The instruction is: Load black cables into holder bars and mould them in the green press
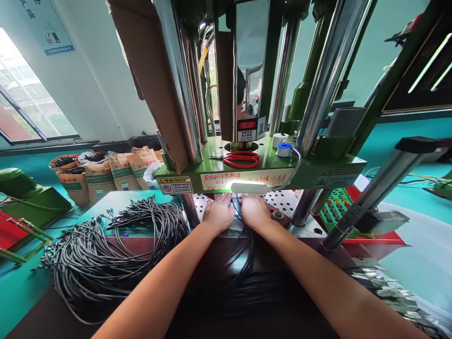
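flanking black cables, left hand, right hand — fingers' hold unclear, yellow label reading "warning"

Left hand, 1; right hand, 1. Black cables, too many to count. Green press, 1. Red-handled tool, 1. Small rolls, 2. Paper sacks, at least 4. Control panel, 1.

so this flat teal-and-dark-brown worktop has a big tangled heap of thin, glossy black cables sprawled right on it, left side, loops spilling across both colours
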A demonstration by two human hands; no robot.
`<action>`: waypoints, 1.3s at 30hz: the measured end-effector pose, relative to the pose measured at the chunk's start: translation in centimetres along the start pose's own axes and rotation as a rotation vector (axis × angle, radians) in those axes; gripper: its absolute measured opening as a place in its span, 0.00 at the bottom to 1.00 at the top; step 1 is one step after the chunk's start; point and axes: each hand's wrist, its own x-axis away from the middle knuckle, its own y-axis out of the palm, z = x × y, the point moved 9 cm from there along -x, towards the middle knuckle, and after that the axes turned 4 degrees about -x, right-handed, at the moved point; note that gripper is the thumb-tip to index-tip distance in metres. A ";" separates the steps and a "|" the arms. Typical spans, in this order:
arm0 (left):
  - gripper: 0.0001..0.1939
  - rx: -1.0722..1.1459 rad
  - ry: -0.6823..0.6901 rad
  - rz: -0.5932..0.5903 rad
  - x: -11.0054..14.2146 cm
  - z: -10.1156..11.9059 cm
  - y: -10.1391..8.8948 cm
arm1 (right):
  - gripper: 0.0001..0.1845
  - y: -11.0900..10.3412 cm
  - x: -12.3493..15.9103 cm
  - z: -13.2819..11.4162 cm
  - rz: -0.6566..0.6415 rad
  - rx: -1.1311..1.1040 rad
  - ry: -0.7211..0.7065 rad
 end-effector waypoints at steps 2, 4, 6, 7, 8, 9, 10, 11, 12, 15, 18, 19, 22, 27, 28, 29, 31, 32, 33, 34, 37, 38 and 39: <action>0.24 0.004 -0.001 -0.008 0.1 -0.2 0.1 | 0.12 0.0 -0.1 0.0 -0.004 0.001 0.001; 0.24 0.009 0.000 -0.018 0.1 -0.3 0.2 | 0.12 -0.1 -0.1 0.0 -0.004 -0.001 -0.002; 0.24 0.014 0.002 -0.032 0.0 -0.3 0.4 | 0.12 -0.5 0.0 -0.2 -0.004 -0.002 -0.009; 0.24 0.018 0.004 -0.036 0.0 -0.2 0.4 | 0.12 -0.7 0.1 -0.4 -0.002 -0.002 -0.014; 0.24 0.021 0.011 -0.040 -0.1 -0.1 0.5 | 0.12 -1.0 0.3 -0.6 0.004 -0.002 -0.024; 0.24 0.026 0.021 -0.044 -0.1 0.1 0.5 | 0.12 -1.3 0.4 -0.9 0.011 -0.002 -0.038; 0.24 0.031 0.034 -0.049 -0.1 0.3 0.6 | 0.12 -1.5 0.6 -1.2 0.018 0.000 -0.056; 0.24 0.037 0.047 -0.054 -0.2 0.5 0.7 | 0.12 -1.7 0.7 -1.6 0.023 0.004 -0.072; 0.23 0.043 0.058 -0.059 -0.2 0.6 0.8 | 0.11 -1.8 0.9 -1.9 0.022 0.009 -0.085; 0.24 0.065 0.074 -0.069 -0.3 0.6 1.0 | 0.10 -1.6 0.9 -2.6 0.004 0.034 -0.095; 0.24 0.093 0.094 -0.072 -0.4 0.3 1.0 | 0.11 -1.3 0.5 -2.8 -0.016 0.071 -0.065; 0.24 0.104 0.101 -0.072 -0.5 0.2 1.0 | 0.12 -1.1 0.4 -2.8 -0.022 0.084 -0.051; 0.22 0.132 0.110 -0.070 -0.7 -0.2 1.1 | 0.13 -0.8 0.1 -3.1 -0.038 0.109 -0.022; 0.22 0.147 0.105 -0.076 -0.9 -0.6 1.6 | 0.13 -0.3 -0.5 -3.6 -0.096 0.090 -0.022; 0.22 0.141 0.102 -0.079 -0.9 -0.7 1.7 | 0.13 -0.2 -0.6 -3.7 -0.103 0.079 -0.024; 0.22 0.133 0.100 -0.084 -1.0 -0.7 1.8 | 0.14 -0.2 -0.7 -3.7 -0.107 0.066 -0.027; 0.23 0.107 0.101 -0.095 -1.0 -0.7 1.6 | 0.15 -0.3 -0.7 -3.4 -0.107 0.038 -0.035; 0.23 0.091 0.102 -0.100 -1.1 -0.5 1.4 | 0.15 -0.4 -0.7 -3.0 -0.106 0.021 -0.041; 0.24 0.073 0.104 -0.102 -1.1 -0.3 1.0 | 0.14 -0.5 -0.6 -2.4 -0.104 0.006 -0.044; 0.24 0.055 0.107 -0.101 -1.1 0.0 0.6 | 0.14 -0.6 -0.4 -1.6 -0.097 -0.006 -0.038; 0.25 0.011 0.159 -0.096 -1.2 1.7 -0.4 | 0.14 -1.4 0.7 1.7 -0.048 -0.011 0.041; 0.25 0.001 0.191 -0.101 -1.2 2.5 -0.6 | 0.15 -1.6 1.1 2.8 -0.029 -0.005 0.076; 0.25 -0.008 0.224 -0.111 -1.2 3.3 -0.6 | 0.16 -1.8 1.5 3.6 -0.015 0.001 0.104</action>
